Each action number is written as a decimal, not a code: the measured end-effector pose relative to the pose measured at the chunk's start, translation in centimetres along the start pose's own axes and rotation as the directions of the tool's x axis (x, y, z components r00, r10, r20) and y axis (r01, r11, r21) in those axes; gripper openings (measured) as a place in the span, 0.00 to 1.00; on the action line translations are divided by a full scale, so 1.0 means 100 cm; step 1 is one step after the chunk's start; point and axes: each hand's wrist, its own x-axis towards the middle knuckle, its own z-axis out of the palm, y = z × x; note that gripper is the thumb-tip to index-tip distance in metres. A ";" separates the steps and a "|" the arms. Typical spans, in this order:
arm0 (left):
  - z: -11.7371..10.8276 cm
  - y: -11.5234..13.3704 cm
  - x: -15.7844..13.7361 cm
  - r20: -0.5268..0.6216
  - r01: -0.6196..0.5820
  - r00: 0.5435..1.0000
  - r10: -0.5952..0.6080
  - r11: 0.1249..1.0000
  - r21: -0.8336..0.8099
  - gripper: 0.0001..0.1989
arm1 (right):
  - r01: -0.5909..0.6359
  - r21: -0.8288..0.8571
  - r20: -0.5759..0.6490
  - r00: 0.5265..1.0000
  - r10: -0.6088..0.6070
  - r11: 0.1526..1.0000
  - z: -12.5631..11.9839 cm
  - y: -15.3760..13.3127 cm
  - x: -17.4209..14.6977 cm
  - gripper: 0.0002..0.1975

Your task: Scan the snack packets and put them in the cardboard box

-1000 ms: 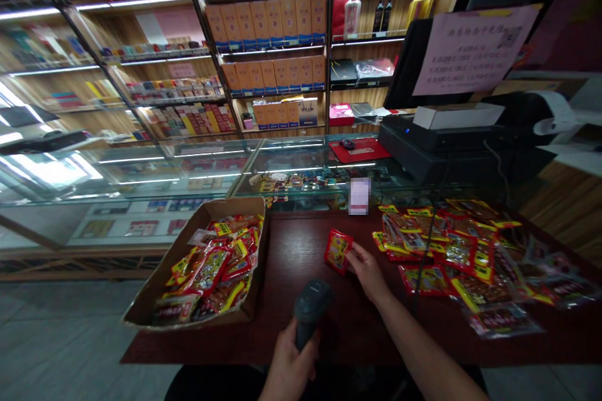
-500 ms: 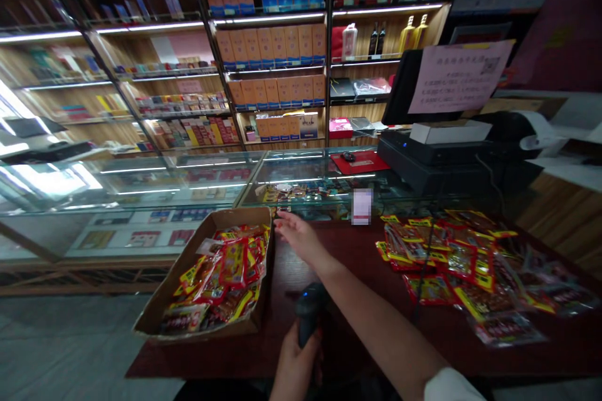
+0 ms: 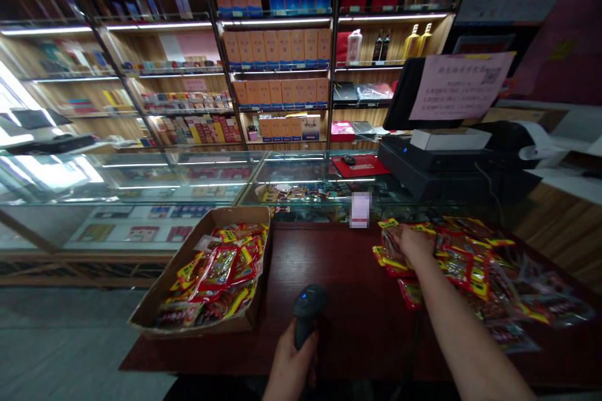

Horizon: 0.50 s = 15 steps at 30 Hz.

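My left hand (image 3: 294,354) is wrapped round the handle of a dark handheld barcode scanner (image 3: 308,304), upright near the front edge of the brown table. My right hand (image 3: 414,243) reaches onto a pile of red and yellow snack packets (image 3: 463,263) on the right. Its fingers touch a packet (image 3: 390,244) at the pile's left side; they are mostly hidden, so whether they grip it I cannot tell. On the left, an open cardboard box (image 3: 141,319) contains several similar packets (image 3: 221,266), heaped loosely.
Behind the table (image 3: 301,250) runs a glass display counter (image 3: 207,178). A black monitor with a pink notice (image 3: 458,88) stands at the back right. A red mat (image 3: 362,167) bears a mouse (image 3: 348,160). A small blurred card (image 3: 360,210) stands at the table's back edge.
My right hand has moved from beside the cardboard box across to the packet pile on the right. My left hand still has the scanner in about the same place.
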 end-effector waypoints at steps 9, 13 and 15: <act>0.000 0.005 -0.003 0.011 -0.002 1.000 0.002 1.000 0.028 0.24 | 0.144 0.555 -0.198 0.979 -0.038 0.819 0.013 0.012 -0.051 0.30; -0.003 0.012 -0.008 0.038 0.009 0.999 -0.010 1.000 0.011 0.26 | -0.011 0.914 0.105 0.972 -0.208 0.407 0.043 -0.016 -0.112 0.29; -0.005 0.015 -0.012 0.075 0.029 0.997 -0.029 1.000 0.001 0.27 | -0.056 0.947 0.152 0.945 -0.288 0.317 0.056 -0.035 -0.133 0.29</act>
